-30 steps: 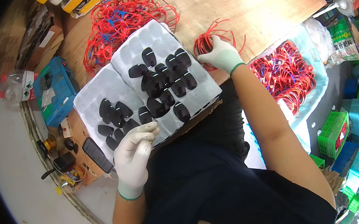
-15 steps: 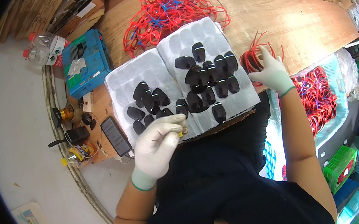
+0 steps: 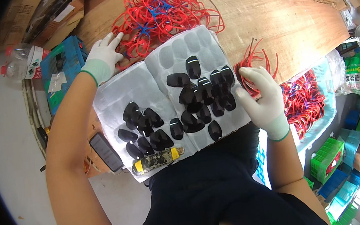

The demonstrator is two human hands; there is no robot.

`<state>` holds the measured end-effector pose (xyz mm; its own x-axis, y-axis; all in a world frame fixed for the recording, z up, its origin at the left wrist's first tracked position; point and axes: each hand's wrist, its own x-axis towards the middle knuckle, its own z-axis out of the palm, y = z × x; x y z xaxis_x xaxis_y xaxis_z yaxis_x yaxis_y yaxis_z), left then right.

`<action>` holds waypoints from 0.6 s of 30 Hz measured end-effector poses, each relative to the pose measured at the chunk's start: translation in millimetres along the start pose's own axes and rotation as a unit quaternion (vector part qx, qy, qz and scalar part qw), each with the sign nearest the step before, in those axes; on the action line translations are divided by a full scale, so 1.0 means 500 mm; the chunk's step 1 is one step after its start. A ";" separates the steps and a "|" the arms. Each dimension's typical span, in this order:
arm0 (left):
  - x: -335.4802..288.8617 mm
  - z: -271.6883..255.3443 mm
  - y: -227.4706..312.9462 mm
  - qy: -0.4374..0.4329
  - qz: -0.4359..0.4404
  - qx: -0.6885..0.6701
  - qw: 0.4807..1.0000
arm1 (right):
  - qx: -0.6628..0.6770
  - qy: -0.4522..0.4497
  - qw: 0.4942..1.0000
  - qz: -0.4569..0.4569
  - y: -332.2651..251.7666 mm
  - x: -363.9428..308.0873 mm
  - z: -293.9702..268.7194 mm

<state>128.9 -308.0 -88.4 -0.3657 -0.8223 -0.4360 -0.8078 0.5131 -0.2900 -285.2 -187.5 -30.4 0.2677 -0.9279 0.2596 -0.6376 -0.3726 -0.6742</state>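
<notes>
Lens trays: I see two white moulded trays lying side by side at the near edge of the wooden surface, partly overhanging toward my lap.
Lenses: dark sunglass lenses lie scattered in the tray pockets, thicker on the right tray, a looser cluster low on the left tray.
Left hand: my white-gloved left hand rests past the far left corner of the left tray, fingers spread flat, grasping nothing; the fingertips touch the edge of the red pile.
Right hand: my gloved right hand sits at the right rim of the right tray, fingers loosely curled over a small bunch of red frames; I cannot tell whether it actually grips them.
Red pile: a tangled heap of red plastic frame parts with a few blue pieces lies on the surface just beyond the trays.
Knife: a folding tool with a yellow end and camouflage handle lies on the near edge of the left tray.
Phone: a dark phone lies just left of that tray's near corner.
Basket: a pale basket holding more red frames stands below the surface to the right.
Left side: a blue box and a clear plastic bottle sit near the surface's left end.
</notes>
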 end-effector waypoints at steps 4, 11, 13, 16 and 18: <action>-0.037 -0.005 -0.007 0.136 -0.007 -0.201 0.970 | 0.006 -0.069 0.993 -0.099 -0.018 0.036 0.041; -0.128 -0.117 -0.047 0.141 0.022 -0.640 0.755 | -0.223 -0.194 0.954 0.055 -0.121 0.063 0.134; -0.142 -0.138 -0.039 0.164 0.037 -0.731 0.661 | -0.249 -0.209 0.941 0.093 -0.126 0.064 0.146; -0.175 -0.173 -0.007 0.233 0.028 -0.795 0.559 | -0.199 -0.154 0.961 0.114 -0.122 0.053 0.156; -0.194 -0.210 0.030 0.299 0.042 -0.829 0.471 | -0.073 -0.109 0.985 0.110 -0.097 0.039 0.157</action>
<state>104.1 -246.3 38.9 -0.0936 -0.9928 0.0742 0.1518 0.0595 0.9866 -192.5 -186.4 -46.8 0.2506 -0.9669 -0.0476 -0.7907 -0.1761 -0.5863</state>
